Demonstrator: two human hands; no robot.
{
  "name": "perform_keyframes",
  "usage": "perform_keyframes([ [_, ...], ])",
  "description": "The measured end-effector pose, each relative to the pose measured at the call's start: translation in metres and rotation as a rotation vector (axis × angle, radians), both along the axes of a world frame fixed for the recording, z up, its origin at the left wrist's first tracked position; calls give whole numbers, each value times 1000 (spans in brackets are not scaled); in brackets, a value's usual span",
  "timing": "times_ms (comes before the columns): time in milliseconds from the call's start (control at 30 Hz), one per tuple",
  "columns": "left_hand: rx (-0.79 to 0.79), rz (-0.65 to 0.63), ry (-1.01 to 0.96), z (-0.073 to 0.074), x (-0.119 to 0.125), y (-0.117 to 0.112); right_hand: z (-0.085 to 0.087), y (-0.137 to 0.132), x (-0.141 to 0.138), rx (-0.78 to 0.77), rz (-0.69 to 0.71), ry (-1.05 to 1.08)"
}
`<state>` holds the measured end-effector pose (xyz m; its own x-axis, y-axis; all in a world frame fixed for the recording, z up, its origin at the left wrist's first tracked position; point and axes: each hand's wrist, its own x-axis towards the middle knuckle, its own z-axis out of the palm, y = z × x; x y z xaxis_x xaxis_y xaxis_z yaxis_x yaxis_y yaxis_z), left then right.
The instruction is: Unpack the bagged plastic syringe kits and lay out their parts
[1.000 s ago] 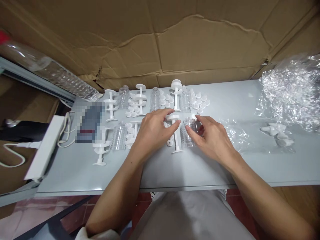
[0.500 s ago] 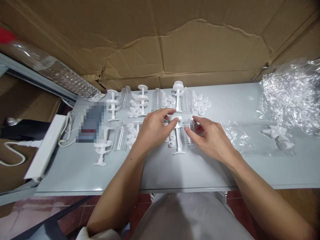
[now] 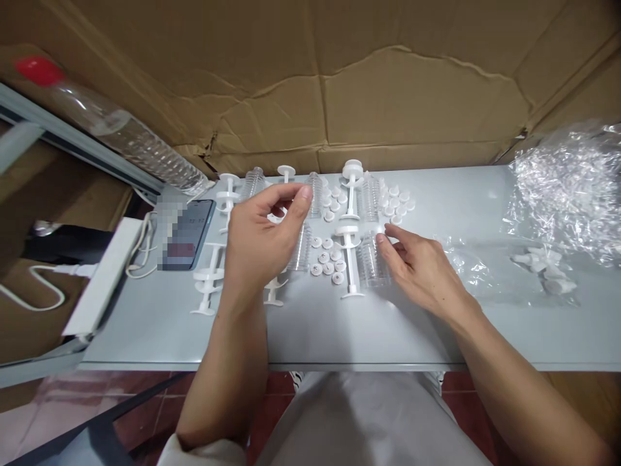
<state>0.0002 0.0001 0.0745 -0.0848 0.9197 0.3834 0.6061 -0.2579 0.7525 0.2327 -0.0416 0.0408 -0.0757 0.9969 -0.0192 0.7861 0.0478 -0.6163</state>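
Observation:
My left hand [image 3: 266, 236] hovers over the left-middle sets, fingers loosely bent and nothing visible in them. Its thumb tip overlaps the index finger in this view, and it partly hides a clear ribbed barrel [image 3: 301, 249] and a white plunger [image 3: 275, 294]. My right hand [image 3: 420, 265] rests at the right side of another clear ribbed barrel [image 3: 373, 265], thumb and index finger apart near its upper end. Left of that barrel lies a white plunger [image 3: 351, 268] with round discs on its shaft. Small patterned white discs [image 3: 328, 266] lie grouped between the hands.
More plungers [image 3: 352, 194], barrels [image 3: 370, 199] and small white nozzles [image 3: 396, 202] lie in the back row. Clear plastic bags [image 3: 572, 194] fill the right side. A phone [image 3: 196, 226], a water bottle [image 3: 130, 136] and a power strip [image 3: 104, 278] are at left. Cardboard [image 3: 412, 103] stands behind.
My left hand has left the right-hand plunger and moved left and up. My right hand has drawn slightly right from the barrel, which stays in place. The view has shifted slightly.

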Motion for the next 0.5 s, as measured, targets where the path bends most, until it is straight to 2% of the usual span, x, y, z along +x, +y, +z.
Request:
perform_keyframes([
  [100,32,-48,0,9,9,-30,6,-24,15,250,-108,-53],
  [133,14,-124,2,9,15,-44,6,-35,24,365,-165,-85],
  [200,-95,-374,-40,4,29,-72,-2,-59,47,578,-277,-208],
  [233,-194,-517,-89,-2,38,-85,-8,-71,59,617,-282,-295],
  [267,-299,-625,-134,-9,46,-97,-16,-82,70,621,-282,-359],
  [300,-412,-674,-149,-17,54,-106,-25,-91,79,628,-292,-398],
  [400,-709,-692,-199,-38,74,-123,-50,-111,95,526,-313,-436],
  [500,-849,-696,-327,-50,87,-124,-62,-120,94,533,-314,-347],
])
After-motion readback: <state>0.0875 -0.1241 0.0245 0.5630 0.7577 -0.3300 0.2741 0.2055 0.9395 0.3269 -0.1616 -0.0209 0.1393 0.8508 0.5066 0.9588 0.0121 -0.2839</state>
